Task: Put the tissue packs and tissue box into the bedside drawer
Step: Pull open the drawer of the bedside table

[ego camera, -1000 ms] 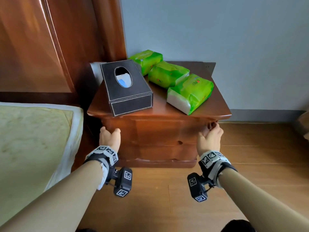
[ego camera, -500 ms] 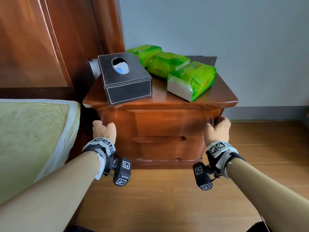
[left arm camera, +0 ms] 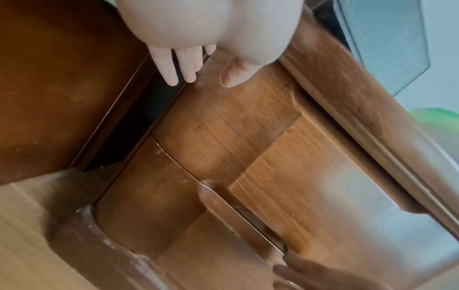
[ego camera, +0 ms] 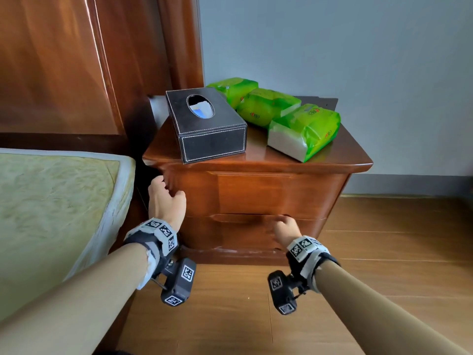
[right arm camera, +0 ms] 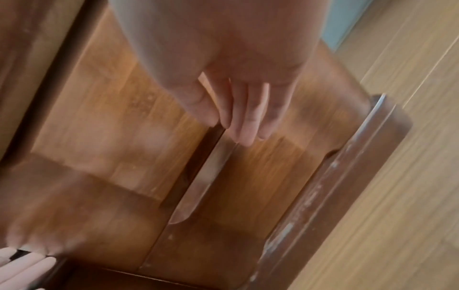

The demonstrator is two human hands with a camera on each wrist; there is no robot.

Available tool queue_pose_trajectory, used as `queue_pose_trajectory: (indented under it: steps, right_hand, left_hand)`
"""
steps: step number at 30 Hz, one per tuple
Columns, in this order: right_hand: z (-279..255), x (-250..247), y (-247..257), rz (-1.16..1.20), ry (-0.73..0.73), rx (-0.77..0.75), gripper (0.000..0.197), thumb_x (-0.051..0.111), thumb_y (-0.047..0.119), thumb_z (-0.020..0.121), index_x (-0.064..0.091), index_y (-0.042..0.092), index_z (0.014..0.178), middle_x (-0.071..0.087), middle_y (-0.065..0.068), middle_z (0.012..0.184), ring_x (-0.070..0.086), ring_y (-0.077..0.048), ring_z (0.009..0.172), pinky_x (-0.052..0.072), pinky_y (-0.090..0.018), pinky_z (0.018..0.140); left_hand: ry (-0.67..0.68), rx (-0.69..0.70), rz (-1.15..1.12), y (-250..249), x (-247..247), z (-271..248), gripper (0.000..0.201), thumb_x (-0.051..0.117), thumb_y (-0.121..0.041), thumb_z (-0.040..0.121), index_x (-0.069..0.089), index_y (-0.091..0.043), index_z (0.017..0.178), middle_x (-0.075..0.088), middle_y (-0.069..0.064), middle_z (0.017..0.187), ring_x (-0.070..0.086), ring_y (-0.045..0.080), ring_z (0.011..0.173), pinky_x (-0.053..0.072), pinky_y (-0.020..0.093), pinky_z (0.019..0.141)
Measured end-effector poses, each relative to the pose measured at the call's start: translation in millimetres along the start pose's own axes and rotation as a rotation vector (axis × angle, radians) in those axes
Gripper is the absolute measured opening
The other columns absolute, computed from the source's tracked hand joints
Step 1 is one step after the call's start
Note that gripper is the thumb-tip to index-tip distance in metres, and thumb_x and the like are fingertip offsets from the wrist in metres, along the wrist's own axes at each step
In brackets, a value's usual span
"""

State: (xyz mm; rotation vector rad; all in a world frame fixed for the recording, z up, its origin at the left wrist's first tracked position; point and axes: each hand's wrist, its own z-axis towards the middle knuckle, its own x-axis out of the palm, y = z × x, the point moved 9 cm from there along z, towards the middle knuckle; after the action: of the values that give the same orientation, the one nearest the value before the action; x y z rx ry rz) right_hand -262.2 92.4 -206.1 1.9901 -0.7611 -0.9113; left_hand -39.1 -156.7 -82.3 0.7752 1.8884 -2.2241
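A black tissue box [ego camera: 207, 124] stands at the front left of the wooden nightstand top [ego camera: 258, 153]. Three green tissue packs [ego camera: 304, 131] [ego camera: 268, 106] [ego camera: 234, 90] lie in a row behind and right of it. Both drawers are closed: the upper drawer [ego camera: 256, 193] and the lower drawer [ego camera: 238, 234]. My left hand [ego camera: 166, 196] [left arm camera: 198, 78] rests at the nightstand's front left corner, fingers [left arm camera: 171, 68] straight along the side gap and thumb on the front. My right hand [ego camera: 284, 224] [right arm camera: 236, 129] reaches straight fingers [right arm camera: 248, 125] to the groove between the drawers.
A mattress [ego camera: 56, 201] lies close on the left, leaving a narrow dark gap beside the nightstand. A tall wooden headboard [ego camera: 64, 73] rises behind it. A grey wall stands behind the nightstand. Wooden floor [ego camera: 384, 247] spreads to the right and in front.
My right hand left the nightstand's right front corner and moved down and left to the groove between the drawers. The left hand stays at the left corner.
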Motion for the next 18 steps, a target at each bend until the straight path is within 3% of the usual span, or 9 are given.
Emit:
queue_pose_trajectory:
  steps: [2, 5, 8, 10, 11, 13, 15, 16, 18]
  right_hand:
    - [-4, 25, 19, 0.081, 0.065, -0.002, 0.01, 0.053, 0.01, 0.075, 0.062, 0.012, 0.079, 0.067, -0.017, 0.098, 0.063, -0.03, 0.091, 0.054, -0.044, 0.089]
    - [-5, 45, 30, 0.168, 0.115, 0.055, 0.02, 0.055, -0.003, 0.083, 0.055, 0.015, 0.073, 0.057, -0.014, 0.1, 0.057, -0.025, 0.091, 0.053, -0.044, 0.091]
    - [3, 55, 23, 0.331, 0.124, 0.092, 0.01, 0.053, -0.002, 0.087, 0.059, 0.006, 0.088, 0.061, -0.017, 0.11, 0.066, -0.023, 0.085, 0.054, -0.032, 0.07]
    - [9, 59, 15, 0.444, 0.098, 0.124, 0.023, 0.054, 0.001, 0.086, 0.059, -0.002, 0.108, 0.065, -0.016, 0.115, 0.071, -0.023, 0.091, 0.053, -0.034, 0.071]
    - [10, 61, 13, 0.467, 0.098, 0.132, 0.025, 0.054, 0.001, 0.086, 0.058, -0.001, 0.111, 0.066, -0.016, 0.115, 0.072, -0.023, 0.092, 0.053, -0.035, 0.073]
    - [6, 64, 15, 0.441, 0.103, 0.123, 0.01, 0.053, 0.0, 0.088, 0.057, 0.005, 0.095, 0.064, -0.016, 0.113, 0.071, -0.023, 0.091, 0.053, -0.033, 0.073]
    - [4, 61, 15, 0.428, 0.065, 0.105, 0.009, 0.051, -0.002, 0.09, 0.053, 0.006, 0.086, 0.06, -0.016, 0.108, 0.069, -0.025, 0.094, 0.053, -0.034, 0.074]
    - [3, 61, 14, 0.421, 0.051, 0.099, 0.005, 0.052, -0.003, 0.089, 0.052, 0.002, 0.09, 0.06, -0.014, 0.102, 0.068, -0.025, 0.091, 0.053, -0.036, 0.076]
    - [2, 60, 13, 0.401, 0.03, 0.092, 0.024, 0.056, -0.004, 0.082, 0.053, -0.005, 0.107, 0.06, -0.013, 0.093, 0.066, -0.026, 0.089, 0.054, -0.037, 0.078]
  left_hand:
    - [0.015, 0.046, 0.014, -4, -5, 2, 0.06, 0.058, -0.009, 0.089, 0.037, -0.013, 0.145, 0.046, 0.005, 0.144, 0.053, 0.023, 0.125, 0.041, 0.035, 0.099]
    - [0.036, 0.098, 0.05, -4, -10, 2, 0.061, 0.058, -0.009, 0.088, 0.037, -0.016, 0.145, 0.046, 0.003, 0.145, 0.052, 0.02, 0.125, 0.04, 0.031, 0.097]
    - [0.075, 0.119, 0.075, 0, -6, 2, 0.063, 0.057, -0.008, 0.089, 0.035, -0.016, 0.147, 0.043, 0.002, 0.148, 0.05, 0.019, 0.128, 0.039, 0.029, 0.094]
    - [0.091, 0.128, 0.095, 4, -3, 1, 0.064, 0.058, -0.009, 0.089, 0.034, -0.016, 0.148, 0.042, 0.003, 0.149, 0.05, 0.019, 0.129, 0.04, 0.028, 0.092]
    - [0.098, 0.125, 0.097, 7, -2, 1, 0.064, 0.057, -0.009, 0.089, 0.033, -0.016, 0.148, 0.041, 0.004, 0.149, 0.05, 0.019, 0.129, 0.041, 0.029, 0.093]
    - [0.113, 0.118, 0.096, 11, 2, -1, 0.064, 0.057, -0.009, 0.089, 0.033, -0.016, 0.148, 0.04, 0.003, 0.149, 0.049, 0.02, 0.13, 0.043, 0.032, 0.094]
    - [0.119, 0.129, 0.107, 11, 4, -5, 0.064, 0.056, -0.01, 0.089, 0.032, -0.017, 0.148, 0.038, 0.003, 0.149, 0.049, 0.019, 0.13, 0.046, 0.034, 0.093]
    - [0.117, 0.141, 0.114, 10, 4, -7, 0.064, 0.056, -0.01, 0.089, 0.032, -0.018, 0.148, 0.038, 0.003, 0.149, 0.049, 0.019, 0.13, 0.048, 0.035, 0.092]
    - [0.099, 0.175, 0.122, 4, 1, -11, 0.065, 0.056, -0.009, 0.088, 0.031, -0.019, 0.148, 0.037, 0.002, 0.149, 0.048, 0.018, 0.131, 0.049, 0.035, 0.091]
